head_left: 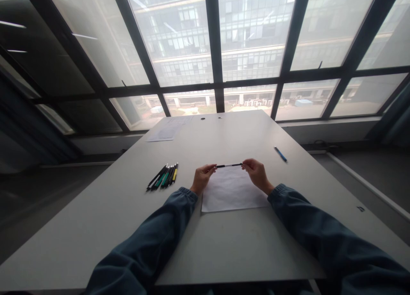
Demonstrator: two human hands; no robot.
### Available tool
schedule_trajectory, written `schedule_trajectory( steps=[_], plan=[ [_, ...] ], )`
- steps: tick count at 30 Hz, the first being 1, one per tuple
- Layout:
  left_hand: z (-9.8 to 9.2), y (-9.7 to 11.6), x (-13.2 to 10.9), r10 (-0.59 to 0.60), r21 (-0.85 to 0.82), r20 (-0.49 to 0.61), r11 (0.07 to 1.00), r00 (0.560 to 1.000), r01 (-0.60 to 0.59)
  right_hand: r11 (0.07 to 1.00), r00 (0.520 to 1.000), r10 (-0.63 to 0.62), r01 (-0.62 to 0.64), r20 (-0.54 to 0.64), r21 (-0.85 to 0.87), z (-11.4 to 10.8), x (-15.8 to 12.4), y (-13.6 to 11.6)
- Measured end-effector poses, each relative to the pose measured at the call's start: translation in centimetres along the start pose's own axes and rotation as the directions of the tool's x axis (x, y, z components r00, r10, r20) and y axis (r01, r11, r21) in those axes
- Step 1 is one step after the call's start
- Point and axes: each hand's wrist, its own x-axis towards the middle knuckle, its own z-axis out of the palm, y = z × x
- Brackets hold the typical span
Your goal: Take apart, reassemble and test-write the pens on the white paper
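Note:
A thin black pen (229, 165) is held level between both hands, just above the far edge of a white sheet of paper (232, 192). My left hand (202, 177) pinches its left end and my right hand (255, 171) pinches its right end. Both arms wear dark blue sleeves and reach out over a grey table (128, 218). A row of several pens (164, 176) lies to the left of my left hand.
A blue pen (281, 154) lies alone on the table to the right. Another sheet of paper (165, 132) rests at the far left corner. Large windows with dark frames stand behind the table's far edge.

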Motion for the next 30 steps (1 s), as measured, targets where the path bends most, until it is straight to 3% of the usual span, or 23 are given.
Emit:
schedule_trajectory(
  steps=[4,12,19,30],
  plan=[
    [-0.1,-0.4,0.1,0.011,0.017,-0.032,1.0,0.999,-0.01,0.999,1.0,-0.003,0.003,0.007,-0.054,0.2,-0.3,0.1],
    [-0.2,0.8,-0.4,0.099,0.159,-0.04,0.983,0.994,-0.091,0.999,0.999,0.037,-0.037,-0.009,0.017,0.2,-0.1,0.3],
    [-0.2,0.2,-0.3,0.174,0.237,-0.042,0.958,0.984,-0.16,0.998,0.998,0.036,-0.034,-0.043,0.046,0.2,0.0,0.7],
    [-0.1,0.5,-0.4,0.213,0.267,-0.012,0.942,0.977,-0.202,0.999,0.999,0.033,-0.032,-0.041,0.03,0.0,0.1,0.9]
  ],
)
